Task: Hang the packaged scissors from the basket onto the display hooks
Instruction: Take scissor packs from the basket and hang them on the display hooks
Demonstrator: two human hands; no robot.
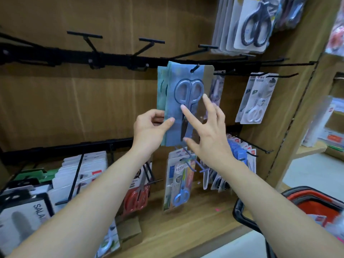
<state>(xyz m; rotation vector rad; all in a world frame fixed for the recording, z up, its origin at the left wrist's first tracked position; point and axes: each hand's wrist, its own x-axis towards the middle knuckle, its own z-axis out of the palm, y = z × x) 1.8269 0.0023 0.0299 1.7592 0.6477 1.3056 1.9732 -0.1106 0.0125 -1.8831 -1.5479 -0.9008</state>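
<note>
A blue card pack with grey-handled scissors [186,84] hangs on a black display hook [195,67] in the middle of the board, with more blue packs behind it. My left hand [150,127] pinches the pack's left edge between thumb and fingers. Just in front of the pack's lower half is my right hand [206,133], fingers spread and straight, the fingertips at the clear blister. The red basket [312,203] with a black rim sits at the lower right, its contents blurred.
Bare black hooks [149,43] stick out of the upper rail to the left. Other scissor packs hang at top right [255,25], right [255,101] and on the lower rail [178,185]. White packs [81,172] fill the lower left. A wooden shelf runs below.
</note>
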